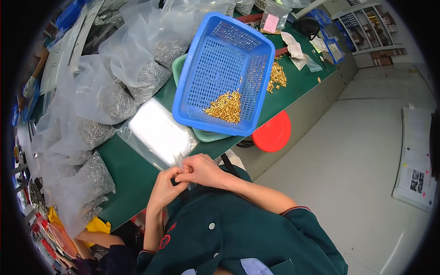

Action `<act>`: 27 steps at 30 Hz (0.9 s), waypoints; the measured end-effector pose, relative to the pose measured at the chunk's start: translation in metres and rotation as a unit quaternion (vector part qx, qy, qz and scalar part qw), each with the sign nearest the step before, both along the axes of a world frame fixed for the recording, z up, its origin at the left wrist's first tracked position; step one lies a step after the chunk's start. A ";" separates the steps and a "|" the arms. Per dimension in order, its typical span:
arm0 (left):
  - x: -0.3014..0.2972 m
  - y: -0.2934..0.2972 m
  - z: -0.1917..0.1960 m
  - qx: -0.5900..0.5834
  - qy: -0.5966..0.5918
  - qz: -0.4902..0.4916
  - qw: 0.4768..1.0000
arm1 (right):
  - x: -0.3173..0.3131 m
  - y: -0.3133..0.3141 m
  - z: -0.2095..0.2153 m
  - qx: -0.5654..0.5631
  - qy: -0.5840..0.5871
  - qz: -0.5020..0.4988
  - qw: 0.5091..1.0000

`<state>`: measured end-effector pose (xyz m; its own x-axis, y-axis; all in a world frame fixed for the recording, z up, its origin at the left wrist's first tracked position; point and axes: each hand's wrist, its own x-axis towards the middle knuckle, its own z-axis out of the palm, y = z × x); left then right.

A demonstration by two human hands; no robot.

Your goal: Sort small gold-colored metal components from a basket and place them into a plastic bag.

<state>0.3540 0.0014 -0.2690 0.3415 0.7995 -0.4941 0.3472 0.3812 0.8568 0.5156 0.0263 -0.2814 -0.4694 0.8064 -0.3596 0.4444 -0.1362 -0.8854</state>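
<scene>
- Green shirt (261, 229) fills my near view; just beyond, the left hand (164, 189) and right hand (201, 171) meet, fingertips together, pinching clear plastic (178, 160).
- That plastic sits between them, its tip showing on the far side; the fingers hide the rest from me.
- I judge the step to be working its edge apart; the next move calls for light, even fingertips.
- Just beyond the hands, white bag stack (160, 130) lies on the tabletop (127, 169).
</scene>
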 end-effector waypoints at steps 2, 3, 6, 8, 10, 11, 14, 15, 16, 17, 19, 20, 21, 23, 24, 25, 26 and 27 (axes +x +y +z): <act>0.000 -0.005 0.000 -0.009 -0.050 0.027 0.998 | 0.001 0.002 0.000 -0.012 0.016 0.011 1.000; 0.002 -0.008 0.004 -0.018 -0.072 0.052 0.996 | 0.004 0.004 0.002 -0.010 0.035 0.017 0.999; 0.006 -0.002 0.004 -0.008 -0.061 0.037 0.997 | 0.016 0.012 0.000 -0.120 0.078 0.024 0.989; 0.014 0.004 0.013 -0.016 -0.050 0.055 0.997 | 0.026 0.019 0.004 -0.201 0.142 0.018 0.969; 0.017 -0.003 0.017 -0.025 -0.039 0.081 0.996 | 0.031 0.022 0.011 -0.244 0.174 0.033 0.953; 0.018 -0.008 0.016 -0.024 -0.041 0.102 0.994 | 0.032 0.021 0.007 -0.246 0.183 0.045 0.951; 0.023 -0.017 0.011 0.004 -0.022 0.146 0.989 | 0.034 0.018 0.003 -0.203 0.193 0.082 0.956; 0.026 -0.019 0.010 0.028 -0.009 0.162 0.986 | 0.033 0.018 0.007 -0.125 0.144 0.099 0.977; 0.030 -0.020 0.012 0.026 -0.007 0.166 0.986 | 0.033 0.018 0.009 -0.045 0.093 0.114 0.988; 0.037 -0.020 0.016 0.031 0.045 0.158 0.986 | 0.033 0.016 0.007 -0.046 0.095 0.117 0.988; 0.045 -0.018 0.024 0.058 0.124 0.135 0.981 | 0.031 0.012 0.000 0.137 -0.011 0.114 0.984; 0.048 -0.019 0.020 0.057 0.125 0.136 0.981 | 0.032 0.013 0.000 0.136 -0.009 0.116 0.984; 0.050 -0.022 0.016 0.082 0.120 0.157 0.977 | 0.033 0.015 0.003 0.131 -0.007 0.123 0.984; 0.051 -0.024 0.011 0.108 0.118 0.182 0.970 | 0.033 0.018 0.005 0.127 -0.002 0.135 0.983; 0.052 -0.024 0.009 0.090 0.078 0.194 0.974 | 0.034 0.017 0.005 0.153 0.019 0.144 0.977; 0.053 -0.025 0.007 0.072 0.037 0.206 0.975 | 0.035 0.016 0.005 0.180 0.039 0.152 0.971; 0.052 -0.025 0.004 0.071 0.037 0.208 0.975 | 0.036 0.017 0.005 0.179 0.040 0.154 0.971; 0.051 -0.027 0.002 0.075 0.040 0.203 0.976 | 0.036 0.018 0.006 0.181 0.048 0.157 0.970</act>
